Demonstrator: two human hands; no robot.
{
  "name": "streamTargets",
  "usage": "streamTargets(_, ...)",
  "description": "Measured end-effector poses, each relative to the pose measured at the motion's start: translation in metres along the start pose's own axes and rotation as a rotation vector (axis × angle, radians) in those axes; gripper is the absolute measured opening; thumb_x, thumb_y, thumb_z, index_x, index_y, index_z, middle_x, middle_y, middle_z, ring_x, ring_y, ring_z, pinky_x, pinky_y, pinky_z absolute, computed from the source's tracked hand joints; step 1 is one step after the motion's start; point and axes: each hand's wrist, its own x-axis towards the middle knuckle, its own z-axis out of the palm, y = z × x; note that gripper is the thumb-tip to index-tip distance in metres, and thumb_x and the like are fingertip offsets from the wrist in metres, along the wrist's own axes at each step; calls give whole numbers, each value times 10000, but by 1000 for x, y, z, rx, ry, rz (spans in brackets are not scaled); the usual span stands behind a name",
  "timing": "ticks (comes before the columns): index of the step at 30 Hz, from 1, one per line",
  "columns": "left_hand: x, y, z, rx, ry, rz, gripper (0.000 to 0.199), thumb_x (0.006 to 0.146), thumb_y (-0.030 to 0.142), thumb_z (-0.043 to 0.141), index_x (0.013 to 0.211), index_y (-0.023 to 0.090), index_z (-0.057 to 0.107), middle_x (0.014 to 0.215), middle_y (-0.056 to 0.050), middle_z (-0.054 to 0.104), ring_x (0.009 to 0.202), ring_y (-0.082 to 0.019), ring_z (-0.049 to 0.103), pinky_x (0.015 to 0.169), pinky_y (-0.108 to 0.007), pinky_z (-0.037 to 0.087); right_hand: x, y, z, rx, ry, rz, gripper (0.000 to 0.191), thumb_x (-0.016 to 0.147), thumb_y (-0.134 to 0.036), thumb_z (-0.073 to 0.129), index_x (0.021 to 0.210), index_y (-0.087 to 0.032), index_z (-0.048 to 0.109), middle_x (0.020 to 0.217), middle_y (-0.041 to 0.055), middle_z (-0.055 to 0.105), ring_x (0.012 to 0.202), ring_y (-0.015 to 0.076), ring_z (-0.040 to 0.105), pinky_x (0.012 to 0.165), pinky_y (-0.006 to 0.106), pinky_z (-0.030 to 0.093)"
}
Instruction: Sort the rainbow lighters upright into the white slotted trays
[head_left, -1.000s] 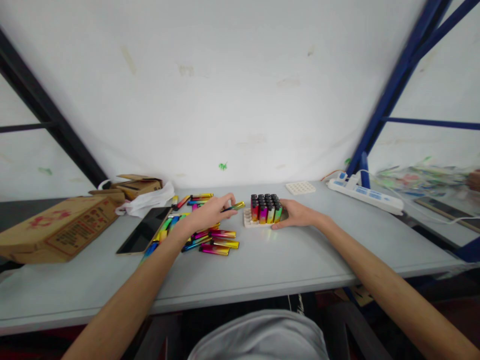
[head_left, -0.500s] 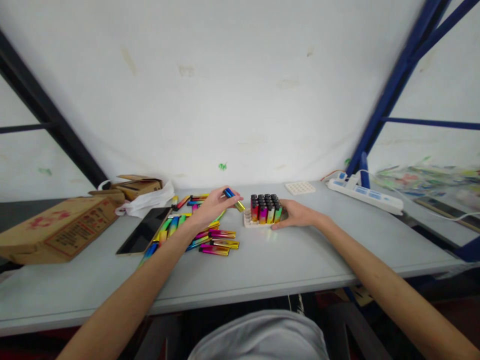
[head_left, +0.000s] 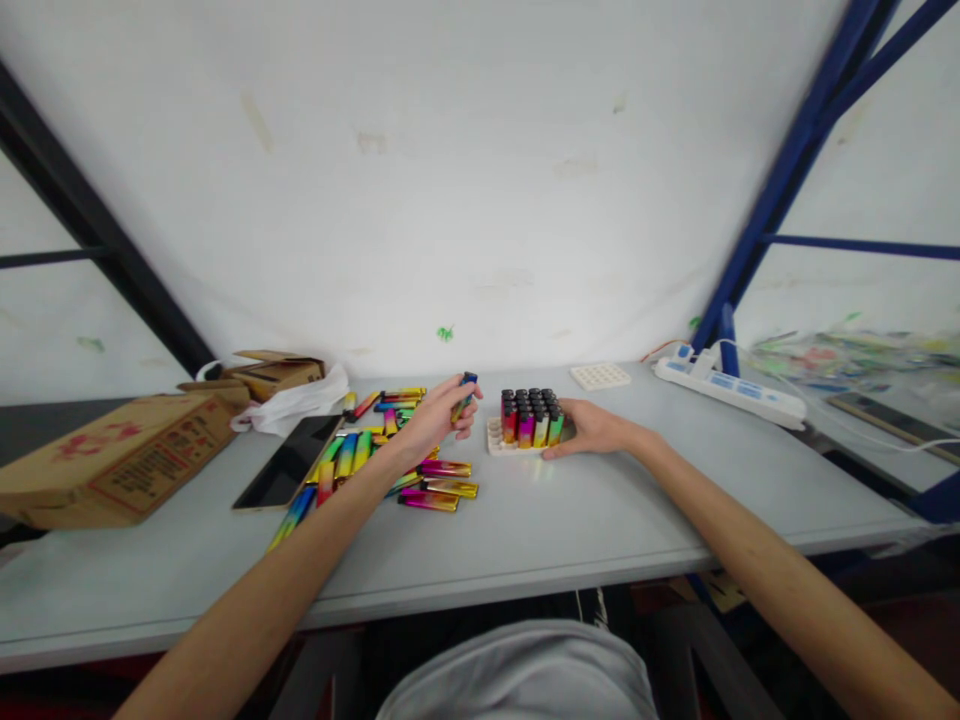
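My left hand (head_left: 437, 412) is closed around a lighter (head_left: 465, 396), raised above the table with its blue end up and its lower part yellowish. To its right stands a white tray with holes (head_left: 501, 446), carrying rows of upright, black-topped lighters (head_left: 531, 418); several holes show at its left end. My right hand (head_left: 594, 428) grips the tray's right side, thumb at the front corner, its other fingers partly hidden behind the lighters. Beneath and around my left forearm lies a loose pile of shiny coloured lighters (head_left: 363, 450), partly covered by the arm.
Left of the pile lie a dark tablet (head_left: 289, 463) and a white plastic bag (head_left: 298, 403), beside cardboard boxes (head_left: 124, 450). A second holed tray (head_left: 601, 376) rests near the wall. At the right are a power strip (head_left: 731, 390) and a blue metal frame (head_left: 776, 190).
My left hand has turned the lighter from a slant, blue end at upper left, to nearly upright with the blue end on top. My right hand has stayed at the tray.
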Motion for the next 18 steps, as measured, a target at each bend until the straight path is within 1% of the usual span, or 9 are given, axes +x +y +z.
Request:
streamTargets(3, 1, 0, 0, -49, -4, -58, 405, 931, 545, 536, 794, 168, 596, 643, 27, 382, 525, -112, 351, 468, -237, 360, 0, 0, 0, -11, -2, -2, 727, 659, -624, 875, 1204, -176, 702, 1101, 101, 767, 1037, 338, 688, 935, 454, 542)
streamTargets(7, 3, -2, -1, -43, -16, -120, 374, 914, 470, 472, 662, 194, 495, 616, 33, 314, 511, -118, 290, 451, -222, 285, 0, 1, 0, -10, 2, -5, 701, 657, -622, 877, 1175, -179, 711, 1085, 96, 769, 1035, 339, 691, 936, 459, 543)
streamTargets(9, 3, -3, -2, -30, -15, -134, 345, 900, 440, 447, 651, 201, 464, 615, 37, 296, 504, -117, 267, 450, -218, 261, 0, 0, 0, -8, 5, -3, 695, 657, -615, 880, 1172, -181, 713, 1088, 97, 768, 1032, 341, 691, 938, 465, 543)
streamTargets(14, 3, -3, 0, -10, -5, -150, 298, 892, 394, 420, 670, 200, 462, 628, 37, 304, 495, -108, 266, 457, -219, 251, 0, 0, 0, -1, 7, -15, 689, 661, -613, 877, 1173, -181, 714, 1082, 96, 770, 1038, 340, 691, 942, 459, 543)
streamTargets(16, 4, -4, 0, -9, 11, -153, 318, 910, 410, 419, 682, 194, 468, 626, 41, 308, 487, -99, 271, 455, -212, 241, 0, -1, 0, 0, 8, -19, 691, 661, -613, 876, 1171, -176, 714, 1083, 99, 769, 1040, 340, 689, 941, 459, 544)
streamTargets(18, 5, -7, 0, -4, 22, -150, 356, 926, 466, 438, 715, 186, 499, 622, 45, 327, 481, -93, 287, 446, -207, 234, 0, -1, 0, -3, 6, -19, 689, 664, -617, 873, 1167, -174, 715, 1084, 102, 768, 1035, 340, 688, 940, 463, 544)
